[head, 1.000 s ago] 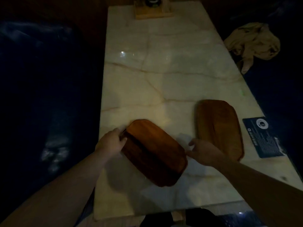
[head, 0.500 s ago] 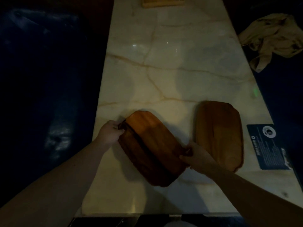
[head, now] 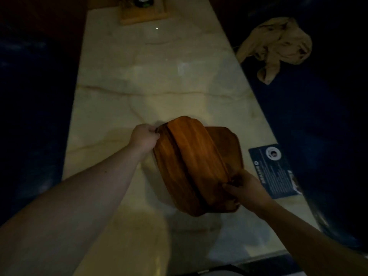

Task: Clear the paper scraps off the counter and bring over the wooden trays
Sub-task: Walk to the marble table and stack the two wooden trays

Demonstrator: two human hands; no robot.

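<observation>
A reddish wooden tray (head: 191, 164) is held tilted above the pale marble counter (head: 159, 86). My left hand (head: 144, 137) grips its far left end and my right hand (head: 246, 189) grips its near right end. It overlaps a second wooden tray (head: 229, 143) that lies flat on the counter; only the far right part of that one shows. No paper scraps are visible on the counter.
A dark blue printed card (head: 275, 170) lies at the counter's right edge. A crumpled beige cloth (head: 276, 48) rests on the dark seat to the right. A light wooden holder (head: 142, 12) stands at the counter's far end. Dark seating flanks both sides.
Both hands have lifted the left tray off the counter and carried it to the right, so it now overlaps the second tray. The second tray has stayed in place.
</observation>
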